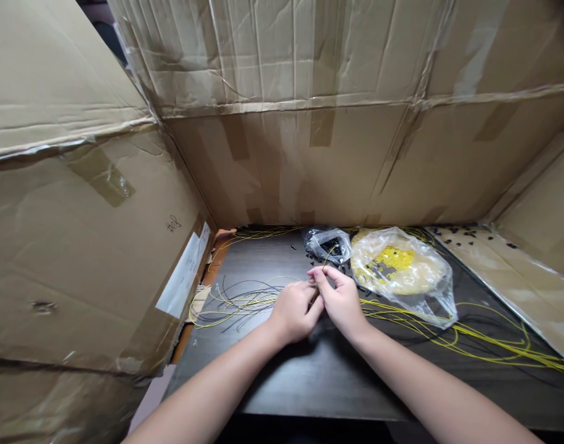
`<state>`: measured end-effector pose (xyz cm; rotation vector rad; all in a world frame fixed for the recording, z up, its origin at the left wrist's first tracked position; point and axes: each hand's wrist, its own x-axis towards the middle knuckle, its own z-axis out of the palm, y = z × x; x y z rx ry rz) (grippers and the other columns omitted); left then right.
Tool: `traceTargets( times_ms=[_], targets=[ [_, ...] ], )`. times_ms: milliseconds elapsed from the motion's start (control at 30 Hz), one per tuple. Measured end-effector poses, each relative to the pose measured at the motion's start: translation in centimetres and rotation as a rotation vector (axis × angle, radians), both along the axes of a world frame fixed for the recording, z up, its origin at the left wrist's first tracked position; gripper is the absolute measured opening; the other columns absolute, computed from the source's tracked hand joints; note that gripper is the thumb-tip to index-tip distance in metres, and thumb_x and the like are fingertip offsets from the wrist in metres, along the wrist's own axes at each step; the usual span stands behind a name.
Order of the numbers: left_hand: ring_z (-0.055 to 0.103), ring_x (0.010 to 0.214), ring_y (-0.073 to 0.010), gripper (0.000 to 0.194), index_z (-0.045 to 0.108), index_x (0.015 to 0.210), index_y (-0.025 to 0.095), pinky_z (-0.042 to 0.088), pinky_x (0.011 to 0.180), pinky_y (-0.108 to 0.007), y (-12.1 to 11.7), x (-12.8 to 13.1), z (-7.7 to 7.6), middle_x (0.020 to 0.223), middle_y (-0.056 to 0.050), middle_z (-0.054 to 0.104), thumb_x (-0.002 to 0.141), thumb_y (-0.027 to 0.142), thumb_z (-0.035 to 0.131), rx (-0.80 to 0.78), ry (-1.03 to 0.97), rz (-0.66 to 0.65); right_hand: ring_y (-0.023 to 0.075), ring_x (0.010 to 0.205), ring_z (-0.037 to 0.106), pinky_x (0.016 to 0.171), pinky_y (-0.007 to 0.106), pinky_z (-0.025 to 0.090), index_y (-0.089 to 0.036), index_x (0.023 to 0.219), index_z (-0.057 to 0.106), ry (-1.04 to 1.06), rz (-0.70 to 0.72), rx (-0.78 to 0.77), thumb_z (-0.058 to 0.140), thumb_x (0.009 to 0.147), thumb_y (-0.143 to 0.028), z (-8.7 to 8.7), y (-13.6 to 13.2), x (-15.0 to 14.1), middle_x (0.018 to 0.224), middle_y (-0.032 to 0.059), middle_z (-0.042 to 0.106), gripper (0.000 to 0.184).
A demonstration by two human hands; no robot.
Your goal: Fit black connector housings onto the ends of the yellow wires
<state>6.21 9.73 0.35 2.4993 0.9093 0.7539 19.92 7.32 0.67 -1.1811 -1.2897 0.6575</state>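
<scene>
My left hand (pixel 294 311) and my right hand (pixel 341 301) meet over the middle of the dark table, fingers pinched together. A thin yellow wire (pixel 328 255) sticks up from between the fingertips, and both hands appear closed on it. Whether a small part sits on the wire there is hidden by my fingers. Behind and beneath the hands runs a bundle of yellow and black wires (pixel 249 301), fanning out to the left. More yellow wires (pixel 476 345) stretch away to the right. Just beyond the fingertips lies a clear bag of small black pieces (pixel 330 245).
A larger clear plastic bag with small yellow pieces (pixel 392 262) lies right of the hands. Loose black bits (pixel 470 234) are scattered at the back right. Cardboard walls (pixel 282 166) enclose the table (pixel 272 382) at the back and sides. A white paper (pixel 182 271) is on the left wall.
</scene>
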Motion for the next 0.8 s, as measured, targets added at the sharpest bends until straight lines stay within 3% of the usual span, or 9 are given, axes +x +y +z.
traceTargets(
  times_ms=[133, 233, 333, 433, 600, 800],
  targets=[
    [0.059, 0.087, -0.0219, 0.025, 0.064, 0.101, 0.018, 0.047, 0.08, -0.036, 0.1, -1.4, 0.5, 0.095, -0.009, 0.064, 0.094, 0.037, 0.049, -0.005, -0.194, 0.094, 0.0178, 0.071, 0.061, 0.071, 0.029, 0.049, -0.018, 0.096, 0.074, -0.004, 0.009, -0.051, 0.052, 0.096, -0.046, -0.5, -0.4, 0.3, 0.07, 0.0021, 0.064, 0.035],
    [0.057, 0.083, -0.0184, 0.022, 0.064, 0.1, 0.017, 0.047, 0.077, -0.032, 0.2, -1.9, 0.7, 0.092, -0.007, 0.063, 0.095, 0.034, 0.051, -0.046, -0.366, 0.136, 0.0178, 0.069, 0.062, 0.066, 0.028, 0.049, -0.019, 0.099, 0.075, -0.043, 0.03, -0.057, 0.052, 0.096, -0.044, -0.7, -0.8, 0.1, 0.078, 0.0038, 0.069, 0.034],
    [0.057, 0.081, -0.0161, 0.017, 0.065, 0.096, 0.017, 0.047, 0.075, -0.029, 0.1, -1.7, 0.8, 0.089, -0.005, 0.063, 0.092, 0.032, 0.058, -0.075, -0.467, 0.15, 0.0203, 0.081, 0.066, 0.075, 0.031, 0.05, -0.021, 0.099, 0.076, -0.119, 0.009, 0.001, 0.053, 0.097, -0.041, -0.9, -1.3, -0.1, 0.089, 0.0058, 0.073, 0.03],
    [0.058, 0.082, -0.0154, 0.016, 0.066, 0.098, 0.017, 0.048, 0.075, -0.028, 0.0, -1.6, 0.7, 0.091, -0.005, 0.063, 0.092, 0.031, 0.059, -0.129, -0.547, 0.138, 0.0206, 0.079, 0.065, 0.077, 0.033, 0.048, -0.021, 0.096, 0.076, -0.249, -0.006, 0.083, 0.055, 0.097, -0.036, -1.3, -1.7, -0.4, 0.087, 0.0057, 0.074, 0.027],
    [0.06, 0.083, -0.0153, 0.017, 0.067, 0.09, 0.017, 0.048, 0.077, -0.027, 0.1, -1.8, 0.7, 0.089, -0.005, 0.064, 0.093, 0.032, 0.06, -0.286, -0.647, 0.119, 0.018, 0.067, 0.058, 0.068, 0.033, 0.043, -0.02, 0.093, 0.075, -0.396, 0.02, 0.161, 0.054, 0.098, -0.03, -1.8, -2.0, -0.9, 0.08, 0.0045, 0.073, 0.023],
    [0.057, 0.076, -0.0132, 0.02, 0.063, 0.08, 0.015, 0.046, 0.071, -0.024, 0.2, -1.7, 1.2, 0.079, -0.002, 0.061, 0.091, 0.032, 0.062, -0.442, -0.703, 0.089, 0.0178, 0.071, 0.06, 0.07, 0.032, 0.044, -0.02, 0.104, 0.071, -0.344, 0.019, 0.148, 0.056, 0.097, -0.03, -2.2, -2.3, -1.1, 0.086, 0.0049, 0.072, 0.02]
  ],
)
